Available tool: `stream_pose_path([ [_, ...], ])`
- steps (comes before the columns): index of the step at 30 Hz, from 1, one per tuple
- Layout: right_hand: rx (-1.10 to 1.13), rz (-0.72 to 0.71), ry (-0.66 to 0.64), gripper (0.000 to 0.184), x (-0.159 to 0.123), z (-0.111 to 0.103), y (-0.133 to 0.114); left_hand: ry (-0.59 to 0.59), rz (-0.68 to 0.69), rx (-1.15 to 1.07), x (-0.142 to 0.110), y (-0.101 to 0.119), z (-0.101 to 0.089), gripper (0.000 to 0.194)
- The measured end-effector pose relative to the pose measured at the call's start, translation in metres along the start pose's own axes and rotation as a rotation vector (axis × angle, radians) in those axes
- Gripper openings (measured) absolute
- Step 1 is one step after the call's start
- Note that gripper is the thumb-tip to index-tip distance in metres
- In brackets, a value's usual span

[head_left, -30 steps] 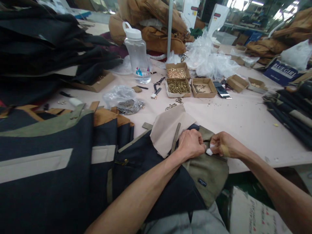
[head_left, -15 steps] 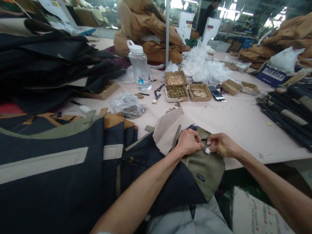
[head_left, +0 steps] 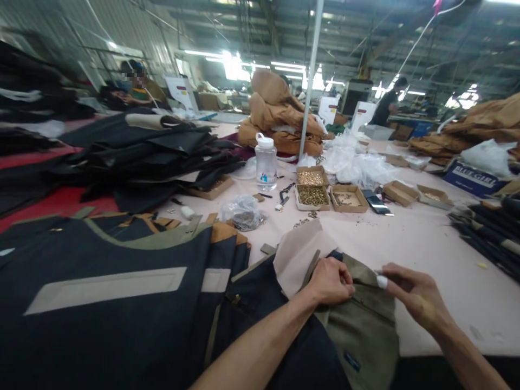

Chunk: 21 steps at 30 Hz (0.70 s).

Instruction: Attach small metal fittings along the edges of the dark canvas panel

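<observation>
A navy and olive cloth piece (head_left: pixel 365 319), with a small dark label near its lower edge, hangs over the table's front edge. My left hand (head_left: pixel 331 280) is closed on its upper part, fingers curled into the olive cloth. A pale beige flap (head_left: pixel 298 257) stands up beside that hand. To the right, my right hand (head_left: pixel 418 295) is off the cloth, thumb and forefinger pinched at its upper right edge. A white wrap covers the thumb tip. Something thin shows at the fingertips, too small to name.
Stacked navy pieces (head_left: pixel 122 325) lie left, below a dark cloth pile (head_left: pixel 162 146). Behind the hands are a box of brass-coloured fittings (head_left: pixel 312 196), an open box (head_left: pixel 349 200), a phone (head_left: pixel 376 202), a plastic bag (head_left: pixel 244 211) and a water bottle (head_left: pixel 266 162). More folded cloth (head_left: pixel 487 227) lies right.
My right hand has moved right, away from my left hand and the middle of the olive cloth. My left hand still grips the cloth. The camera view has tipped upward.
</observation>
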State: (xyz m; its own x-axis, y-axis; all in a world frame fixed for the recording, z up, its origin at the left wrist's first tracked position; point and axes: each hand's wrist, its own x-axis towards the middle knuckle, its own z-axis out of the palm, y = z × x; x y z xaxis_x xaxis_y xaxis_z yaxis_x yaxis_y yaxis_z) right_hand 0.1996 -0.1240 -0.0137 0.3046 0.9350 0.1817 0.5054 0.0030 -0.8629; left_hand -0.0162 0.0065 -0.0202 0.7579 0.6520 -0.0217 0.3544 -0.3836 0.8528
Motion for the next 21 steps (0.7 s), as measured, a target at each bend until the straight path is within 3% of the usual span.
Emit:
stream_pose_path([
  [2, -0.007, 0.011, 0.077, 0.032, 0.037, -0.001, -0.001, 0.013, 0.015, -0.001, 0.0, -0.002, 0.002, 0.016],
  [5, -0.129, -0.008, -0.047, 0.034, 0.101, 0.014, -0.001, 0.023, 0.02, -0.002, -0.001, -0.003, 0.004, 0.017],
  [11, -0.406, -0.075, -0.191, 0.027, 0.205, 0.084, 0.003, 0.029, 0.013, -0.027, -0.002, -0.006, 0.005, 0.017],
  [16, -0.456, -0.043, -0.229, 0.016, 0.245, 0.132, 0.009, 0.027, 0.002, -0.037, -0.002, -0.008, 0.004, 0.015],
  [21, -0.52, 0.019, -0.228, 0.02, 0.26, 0.154, 0.017, 0.015, -0.029, 0.002, 0.001, -0.005, 0.001, 0.018],
])
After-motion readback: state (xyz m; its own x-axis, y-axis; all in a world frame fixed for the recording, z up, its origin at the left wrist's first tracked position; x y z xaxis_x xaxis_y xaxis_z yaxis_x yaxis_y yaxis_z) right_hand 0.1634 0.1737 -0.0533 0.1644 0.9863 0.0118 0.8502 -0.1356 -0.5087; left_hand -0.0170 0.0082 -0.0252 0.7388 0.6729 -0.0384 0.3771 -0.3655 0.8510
